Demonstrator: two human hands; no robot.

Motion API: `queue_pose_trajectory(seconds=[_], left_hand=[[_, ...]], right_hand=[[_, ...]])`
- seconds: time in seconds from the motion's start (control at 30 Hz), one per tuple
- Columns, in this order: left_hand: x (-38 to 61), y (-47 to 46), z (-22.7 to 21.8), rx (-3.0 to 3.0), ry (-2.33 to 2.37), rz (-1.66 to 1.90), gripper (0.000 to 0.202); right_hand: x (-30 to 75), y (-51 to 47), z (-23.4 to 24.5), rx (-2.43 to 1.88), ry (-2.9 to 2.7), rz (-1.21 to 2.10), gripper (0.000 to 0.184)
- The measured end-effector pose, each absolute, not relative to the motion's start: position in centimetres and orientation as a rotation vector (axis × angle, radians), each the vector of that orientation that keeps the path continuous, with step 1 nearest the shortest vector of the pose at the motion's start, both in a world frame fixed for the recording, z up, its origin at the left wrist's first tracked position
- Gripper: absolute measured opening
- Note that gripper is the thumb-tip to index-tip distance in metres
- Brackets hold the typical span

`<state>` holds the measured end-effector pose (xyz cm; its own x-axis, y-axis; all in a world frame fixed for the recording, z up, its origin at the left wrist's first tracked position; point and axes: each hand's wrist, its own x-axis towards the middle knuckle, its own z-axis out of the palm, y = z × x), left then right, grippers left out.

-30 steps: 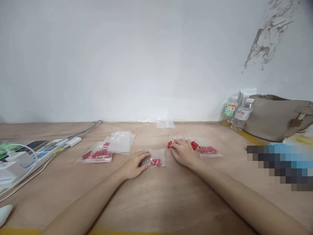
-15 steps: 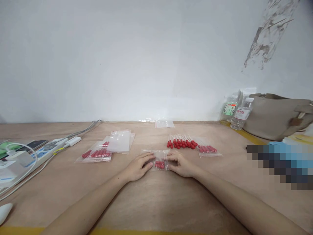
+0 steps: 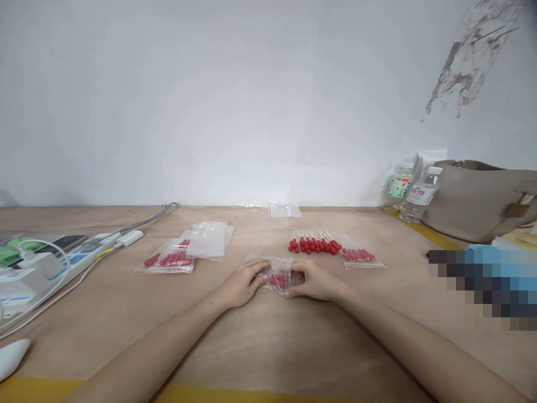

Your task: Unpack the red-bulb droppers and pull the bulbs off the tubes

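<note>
A small clear zip bag with red-headed sticks inside lies between my hands on the wooden table. My left hand pinches the bag's left side, thumb toward me and fingers behind. At the right edge, my right hand grips the plastic, thumb low and fingers curled above. Beyond my right hand is a row of loose red-headed sticks. Next to it lies a filled zip bag. Off to the left, filled bags sit beside a stack of flat zip bags.
A power strip with chargers and cables stands at the left. One flat bag lies by the wall. Two water bottles and a grey handbag stand at the back right. Near the left front is a white object.
The bag between my hands is more bent and its right edge stands up more. My right fingers have spread a little along that edge. The whole view has shifted slightly.
</note>
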<state>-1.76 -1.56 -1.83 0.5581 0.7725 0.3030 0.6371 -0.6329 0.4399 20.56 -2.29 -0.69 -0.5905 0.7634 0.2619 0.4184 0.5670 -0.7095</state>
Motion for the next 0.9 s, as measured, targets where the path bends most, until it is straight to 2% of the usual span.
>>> queue_pose_trajectory(seconds=[0.4,0.5,0.73,0.9], left_hand=[[-1.8,-1.8,-1.3,2.533,1.133,0.623,0.042],[-1.9,-1.9,-1.1,2.546,1.121,0.609,0.043],[-2.0,-2.1,-0.7,2.568,1.098,0.568,0.045],[-2.3,-2.0,-1.0,2.626,1.126,0.489,0.044]], right_hand=[[19.8,-3.2,-0.7,-1.136,-2.161,0.538,0.010],[19.8,-3.0,-0.9,-1.098,-2.201,0.646,0.017],[20.1,-2.1,-1.9,-1.143,-2.033,0.754,0.005],[21.7,-1.1,-1.3,-1.096,-1.604,1.311,0.019]])
